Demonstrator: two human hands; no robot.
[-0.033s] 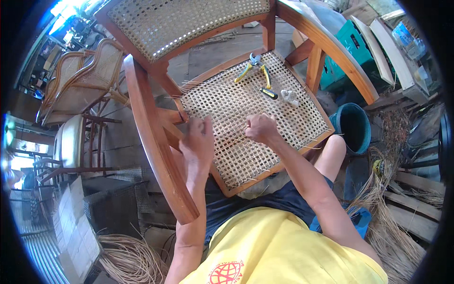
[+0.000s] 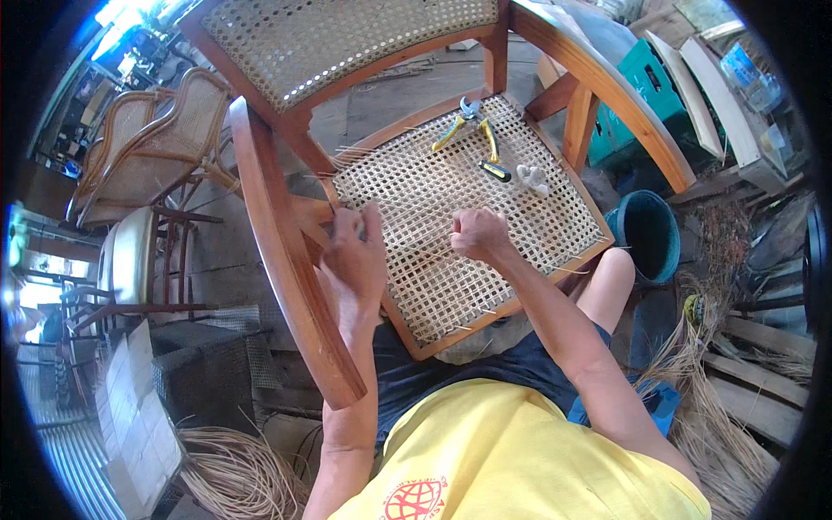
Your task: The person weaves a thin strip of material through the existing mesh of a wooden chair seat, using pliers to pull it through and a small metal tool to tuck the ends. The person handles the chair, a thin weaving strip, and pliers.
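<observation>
Left hand (image 2: 354, 264) has shifted slightly toward the wooden armrest (image 2: 276, 225).

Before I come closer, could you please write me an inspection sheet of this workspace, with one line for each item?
Surface: woven cane seat in a wooden frame; strand ends stick out at its edges.
Job's things: yellow-handled pliers and a black-and-yellow tool lie on the seat.
Clutter: whitish crumpled piece beside the tool; coil of strands at lower left, loose bundle at lower right.
Hands: left hand at the seat's left side, near the armrest; right hand closed over the seat. Whether either grips a strand is unclear.
Cables: nothing seen for certain.
Surroundings: cane-backed chairs at left; teal bucket and green crate at right.
</observation>
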